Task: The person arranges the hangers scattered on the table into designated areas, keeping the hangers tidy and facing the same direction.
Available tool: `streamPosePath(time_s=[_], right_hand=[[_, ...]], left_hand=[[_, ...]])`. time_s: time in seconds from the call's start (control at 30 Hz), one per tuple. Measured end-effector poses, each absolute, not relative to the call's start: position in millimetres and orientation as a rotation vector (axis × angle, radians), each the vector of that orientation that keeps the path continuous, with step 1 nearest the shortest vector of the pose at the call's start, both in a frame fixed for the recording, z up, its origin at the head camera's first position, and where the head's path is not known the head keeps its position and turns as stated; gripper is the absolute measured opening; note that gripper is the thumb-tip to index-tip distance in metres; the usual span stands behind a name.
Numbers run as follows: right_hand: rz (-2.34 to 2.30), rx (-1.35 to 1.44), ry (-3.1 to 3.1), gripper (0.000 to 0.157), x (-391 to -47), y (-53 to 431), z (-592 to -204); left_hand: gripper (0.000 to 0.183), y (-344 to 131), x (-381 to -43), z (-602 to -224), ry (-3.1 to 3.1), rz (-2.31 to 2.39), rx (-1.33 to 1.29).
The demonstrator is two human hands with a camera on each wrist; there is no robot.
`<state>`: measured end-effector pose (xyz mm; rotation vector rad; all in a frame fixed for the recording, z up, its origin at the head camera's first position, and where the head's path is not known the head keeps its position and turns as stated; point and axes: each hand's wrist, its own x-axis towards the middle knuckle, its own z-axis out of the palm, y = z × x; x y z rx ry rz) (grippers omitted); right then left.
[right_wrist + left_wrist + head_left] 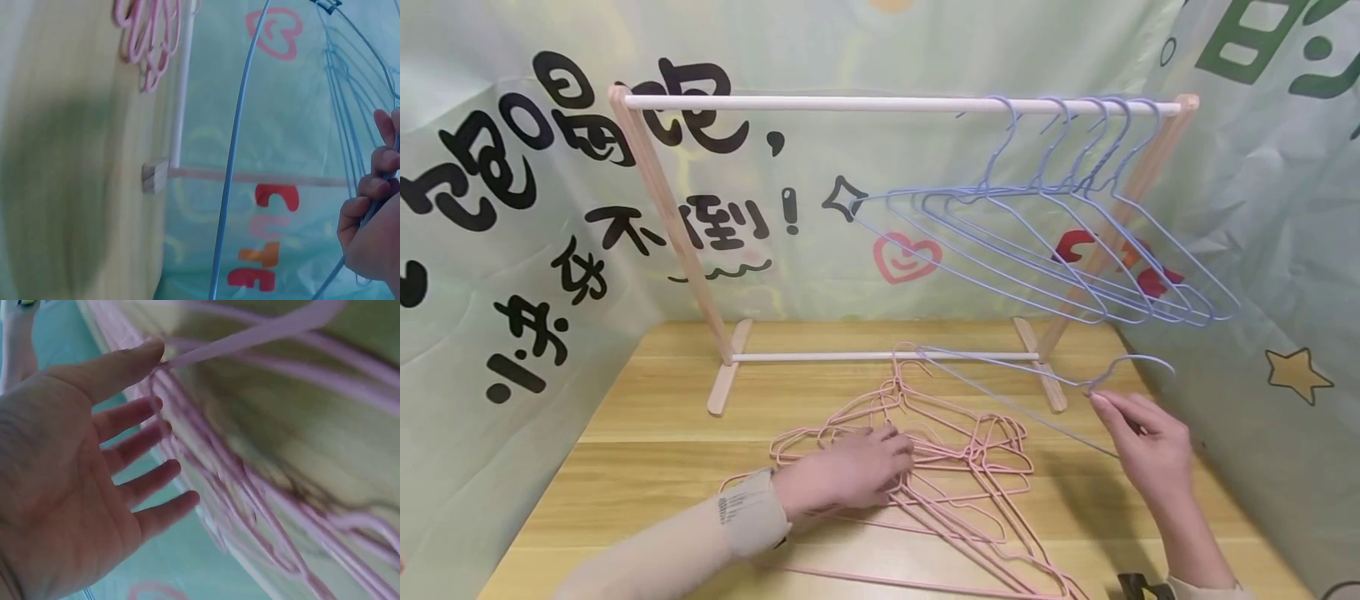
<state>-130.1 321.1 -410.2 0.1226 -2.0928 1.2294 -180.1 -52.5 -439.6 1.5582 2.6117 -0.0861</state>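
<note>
Pink wire hangers (981, 454) lie in a tangled pile on the table. My left hand (857, 468) is over the pile; in the left wrist view its fingers are fairly straight and spread, with the thumb tip against a pink hanger. Right of the pile, my right hand (1150, 442) pinches a blue hanger (1138, 357) just below its hook. That hanger is held tilted above the table, its far end reaching left over the pile. The right wrist view shows the fingers (375, 184) curled round the blue wire.
A rack with a white top rail (812, 103) and wooden legs stands at the back of the table. Several blue hangers (1063, 193) hang from the rail's right part. A low white crossbar (820, 357) joins the legs. Printed sheets (820, 275) surround the table's back and sides.
</note>
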Motion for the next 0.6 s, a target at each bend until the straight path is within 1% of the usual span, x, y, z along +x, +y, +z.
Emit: streamPosePath(time_s=[0.03, 0.07, 0.13, 0.27, 0.33, 0.4, 0.47, 0.6], right_hand=[[1.229, 0.160, -2.097, 0.013, -130, 319, -409], [1.232, 0.195, -2.100, 0.013, -131, 317, -407], [1.258, 0.276, -2.110, 0.015, -132, 313, -403], [1.324, 0.511, -2.050, 0.020, -139, 303, -395], [1.349, 0.644, -2.002, 0.023, -143, 296, -392], [1.369, 0.763, -1.957, 0.023, -150, 287, -388], [1.359, 0.847, -1.941, 0.021, -157, 277, -384], [1.322, 1.027, -1.910, 0.009, -177, 253, -372]], left_hand=[[0.051, -58, -184, -438, 2.608, -0.023, 1.534], [0.050, -64, -189, -435, 2.606, 0.059, 1.508], [0.044, -79, -200, -428, 2.589, 0.265, 1.438], [0.025, -119, -223, -404, 2.570, 0.708, 1.173], [0.024, -136, -229, -390, 2.539, 0.915, 1.059], [0.026, -146, -229, -378, 2.470, 1.092, 1.059], [0.029, -147, -221, -365, 2.338, 1.249, 1.103], [0.037, -136, -199, -350, 1.997, 1.404, 1.220]])
